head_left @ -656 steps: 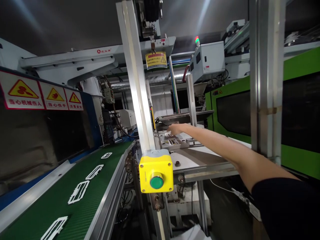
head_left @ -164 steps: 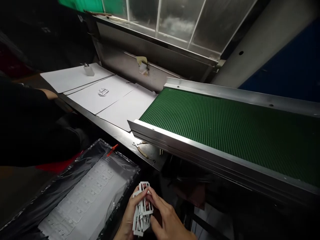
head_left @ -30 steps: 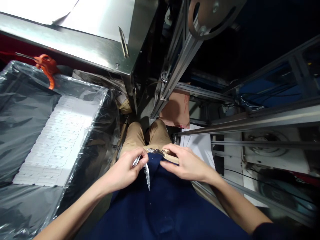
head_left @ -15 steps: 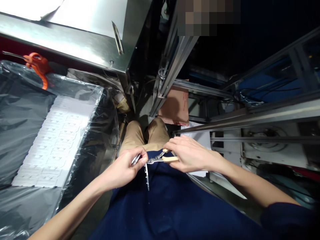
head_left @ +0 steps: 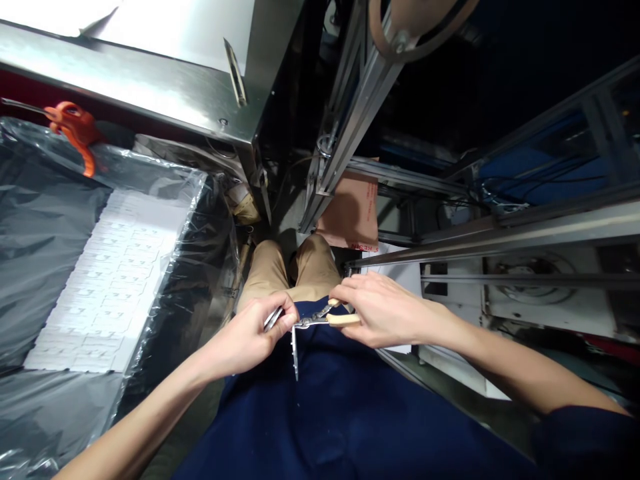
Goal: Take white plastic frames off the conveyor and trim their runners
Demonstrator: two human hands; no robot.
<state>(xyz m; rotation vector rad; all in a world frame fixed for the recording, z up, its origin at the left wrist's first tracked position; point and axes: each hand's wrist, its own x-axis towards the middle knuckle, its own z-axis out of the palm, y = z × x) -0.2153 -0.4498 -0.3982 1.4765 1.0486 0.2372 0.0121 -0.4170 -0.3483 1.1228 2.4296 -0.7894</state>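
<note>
My left hand (head_left: 265, 327) is closed in a pinch on a thin white plastic part (head_left: 295, 353), whose notched edge hangs down below the fingers. Much of the part is hidden by the fingers. In my right hand (head_left: 380, 310) are nippers (head_left: 340, 318) with cream-coloured handles and metal jaws. The handles stand somewhat apart. Their jaw tips meet the part right beside my left thumb and fingertips; whether they bite into it I cannot tell. Both hands are held just above my lap.
At left, a box lined with clear plastic (head_left: 45, 207) holds rows of similar white parts (head_left: 100, 293). An orange-handled tool (head_left: 75, 130) rests at its far edge. A cutter knife (head_left: 235, 73) lies on the metal table (head_left: 175, 100). Metal frame bars (head_left: 350, 133) stand ahead and right.
The nippers and my right hand have shifted very slightly right. My left hand keeps its pinch on the white part, nearly unmoved.
</note>
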